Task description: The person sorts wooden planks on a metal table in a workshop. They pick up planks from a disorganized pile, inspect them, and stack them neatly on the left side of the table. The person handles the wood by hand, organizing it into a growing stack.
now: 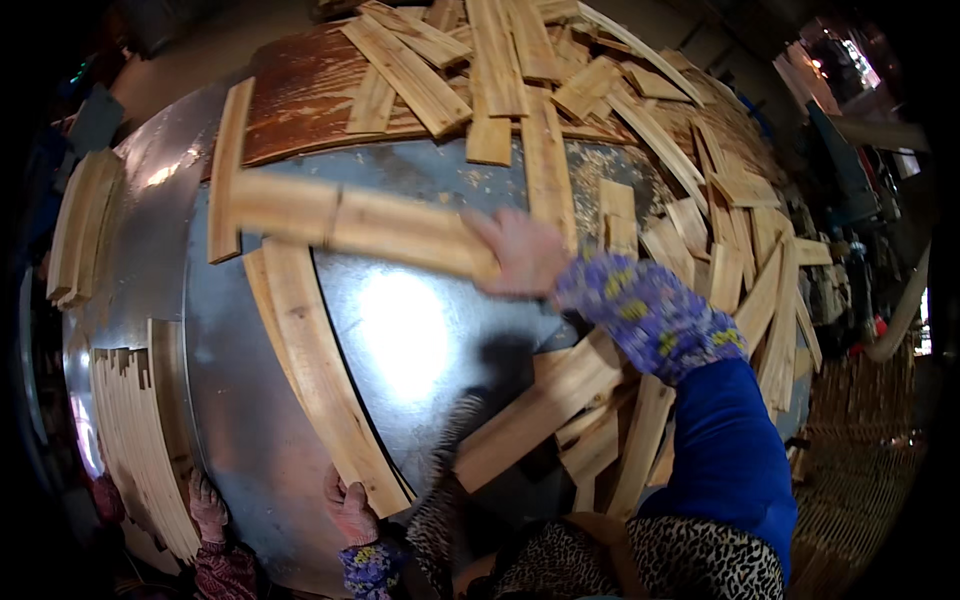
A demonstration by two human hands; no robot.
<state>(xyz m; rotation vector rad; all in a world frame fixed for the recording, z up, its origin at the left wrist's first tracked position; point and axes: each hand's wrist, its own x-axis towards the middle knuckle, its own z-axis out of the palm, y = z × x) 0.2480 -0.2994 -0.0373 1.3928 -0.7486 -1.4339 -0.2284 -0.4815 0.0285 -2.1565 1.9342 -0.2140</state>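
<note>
My right hand, in a purple flowered sleeve, is closed around one end of a wooden board. That board reaches leftward above the metal table and is smeared by motion. Low in the view, my left hand grips the near edge of another board. This second board lies lengthwise on the table, with a further board partly under its left side. Across their far ends stands a narrow plank, close to the raised board's left tip.
Loose boards are heaped at the far side and right. More boards lie by my right arm. A co-worker's gloved hand is beside a row of stacked strips at left. Another stack stands farther left.
</note>
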